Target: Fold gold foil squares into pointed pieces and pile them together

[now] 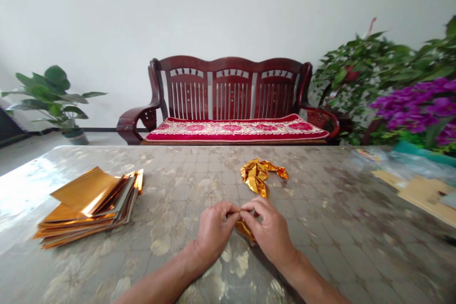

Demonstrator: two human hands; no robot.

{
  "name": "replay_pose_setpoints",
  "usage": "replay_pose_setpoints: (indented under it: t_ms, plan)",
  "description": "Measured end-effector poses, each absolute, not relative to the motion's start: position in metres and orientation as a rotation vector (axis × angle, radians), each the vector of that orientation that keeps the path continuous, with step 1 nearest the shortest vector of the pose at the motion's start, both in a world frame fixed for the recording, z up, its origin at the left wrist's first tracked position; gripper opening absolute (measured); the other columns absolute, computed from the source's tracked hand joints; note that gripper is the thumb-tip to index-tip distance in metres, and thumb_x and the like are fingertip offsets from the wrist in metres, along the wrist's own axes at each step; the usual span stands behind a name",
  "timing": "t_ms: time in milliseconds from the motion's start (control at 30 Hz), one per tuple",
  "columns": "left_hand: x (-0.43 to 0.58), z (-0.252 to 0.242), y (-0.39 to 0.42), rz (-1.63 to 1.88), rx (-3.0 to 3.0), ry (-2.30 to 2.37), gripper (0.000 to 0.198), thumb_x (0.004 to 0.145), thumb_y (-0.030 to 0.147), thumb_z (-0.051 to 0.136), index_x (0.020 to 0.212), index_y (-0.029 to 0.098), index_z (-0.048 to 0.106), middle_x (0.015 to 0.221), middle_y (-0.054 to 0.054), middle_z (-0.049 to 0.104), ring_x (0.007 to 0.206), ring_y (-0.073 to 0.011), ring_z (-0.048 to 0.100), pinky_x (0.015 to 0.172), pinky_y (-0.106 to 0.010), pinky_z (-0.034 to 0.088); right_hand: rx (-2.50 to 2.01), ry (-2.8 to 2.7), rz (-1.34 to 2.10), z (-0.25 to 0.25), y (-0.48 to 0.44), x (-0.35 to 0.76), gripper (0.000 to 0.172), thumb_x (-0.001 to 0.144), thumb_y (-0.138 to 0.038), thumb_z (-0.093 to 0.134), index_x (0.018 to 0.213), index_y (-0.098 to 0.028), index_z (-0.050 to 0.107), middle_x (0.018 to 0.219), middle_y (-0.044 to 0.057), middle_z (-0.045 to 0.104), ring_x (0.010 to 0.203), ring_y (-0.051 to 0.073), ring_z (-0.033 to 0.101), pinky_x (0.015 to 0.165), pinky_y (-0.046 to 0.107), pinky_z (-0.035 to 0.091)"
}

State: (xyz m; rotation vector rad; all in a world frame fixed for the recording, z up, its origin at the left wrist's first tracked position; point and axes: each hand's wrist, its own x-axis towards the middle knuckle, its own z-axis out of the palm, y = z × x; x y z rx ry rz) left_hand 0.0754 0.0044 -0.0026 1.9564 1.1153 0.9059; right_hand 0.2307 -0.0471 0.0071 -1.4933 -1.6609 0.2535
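Observation:
My left hand (213, 230) and my right hand (269, 232) meet at the middle of the table's near side. Their fingertips pinch a piece of folded gold foil paper (245, 230) from both sides, and most of it is hidden by my fingers. Just beyond my hands lies a crumpled or folded gold foil shape (255, 176), not touching them. Far to the left of my hands sits a loose stack of gold foil sheets (89, 209), with grey backs showing at some edges.
The table (320, 228) has a glossy, grey-beige marbled top. A clear plastic bag (402, 161) and flat cardboard (423, 194) lie at its right end. Beyond the far edge stand a red wooden bench (228, 90), potted plants and purple flowers.

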Motion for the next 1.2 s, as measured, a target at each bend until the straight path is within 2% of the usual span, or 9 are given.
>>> replay_pose_setpoints:
  t_ms: [100,300,367,467,600,767,867,1000,1200]
  plan:
    - [0.074,0.0,0.003,0.877,2.028,1.152,0.017,0.082,0.03,0.063,0.071,0.022,0.073,0.068,0.0,0.071,0.067,-0.0166,0.063,0.064,-0.023,0.041,-1.468,-1.725,0.184,0.009,-0.048,0.23,0.016,0.092,-0.025,0.054,0.078,-0.023,0.061,0.081,0.003,0.063,0.083,0.019,0.058,0.076,0.029,0.042]
    - [0.076,0.001,0.001,0.936,1.985,1.07,0.019,0.081,0.029,0.062,0.066,0.019,0.068,0.062,0.001,0.064,0.062,-0.0133,0.058,0.058,-0.021,0.036,-1.448,-1.822,0.138,0.015,-0.045,0.23,0.021,0.094,-0.024,0.05,0.075,-0.022,0.059,0.078,0.003,0.061,0.079,0.018,0.056,0.072,0.029,0.04]
    - [0.076,0.0,0.004,1.01,1.832,1.057,0.019,0.08,0.03,0.062,0.065,0.018,0.065,0.06,0.001,0.063,0.059,-0.0127,0.056,0.057,-0.02,0.037,-1.417,-1.785,0.182,0.019,-0.042,0.234,0.02,0.096,-0.027,0.049,0.081,-0.023,0.062,0.082,0.003,0.063,0.083,0.019,0.058,0.076,0.03,0.041]
    - [0.075,-0.004,0.013,1.132,1.531,1.028,0.02,0.077,0.033,0.063,0.067,0.017,0.061,0.058,0.003,0.059,0.053,-0.0106,0.051,0.052,-0.02,0.038,-1.325,-1.618,0.233,0.019,-0.039,0.246,0.022,0.098,-0.029,0.044,0.1,-0.024,0.065,0.101,0.006,0.067,0.099,0.021,0.059,0.088,0.032,0.043]
    - [0.071,-0.008,0.024,1.188,1.299,0.948,0.024,0.075,0.038,0.066,0.07,0.016,0.057,0.058,0.004,0.058,0.048,-0.0079,0.048,0.047,-0.018,0.038,-1.333,-1.358,0.297,0.012,-0.04,0.265,0.019,0.093,-0.029,0.051,0.105,-0.023,0.064,0.105,0.007,0.068,0.097,0.022,0.062,0.08,0.031,0.047]
    - [0.072,-0.011,0.026,1.193,1.174,0.929,0.03,0.071,0.042,0.071,0.073,0.015,0.057,0.057,0.004,0.059,0.049,-0.0079,0.051,0.049,-0.018,0.042,-1.25,-1.491,0.406,0.007,-0.042,0.266,0.024,0.086,-0.022,0.059,0.109,-0.024,0.065,0.106,0.006,0.066,0.091,0.02,0.063,0.075,0.03,0.05]
    - [0.073,-0.013,0.024,1.17,1.127,0.929,0.033,0.07,0.044,0.072,0.073,0.016,0.057,0.056,0.004,0.059,0.048,-0.0074,0.052,0.048,-0.017,0.043,-1.167,-1.633,0.395,0.007,-0.041,0.26,0.022,0.087,-0.018,0.061,0.106,-0.026,0.067,0.106,0.005,0.064,0.095,0.019,0.062,0.075,0.028,0.05]
    - [0.075,-0.014,0.021,1.144,1.102,0.919,0.032,0.07,0.043,0.073,0.073,0.016,0.056,0.055,0.005,0.059,0.047,-0.007,0.051,0.047,-0.017,0.043,-1.098,-1.703,0.331,0.007,-0.039,0.258,0.014,0.087,-0.017,0.064,0.096,-0.026,0.07,0.093,0.003,0.063,0.088,0.016,0.061,0.075,0.027,0.05]
    - [0.075,-0.009,0.015,1.195,1.14,0.919,0.028,0.072,0.04,0.072,0.073,0.016,0.057,0.055,0.004,0.061,0.048,-0.0081,0.053,0.049,-0.018,0.045,-1.071,-1.666,0.344,0.005,-0.038,0.258,0.007,0.087,-0.018,0.064,0.088,-0.023,0.069,0.089,0.003,0.065,0.082,0.016,0.062,0.069,0.024,0.05]
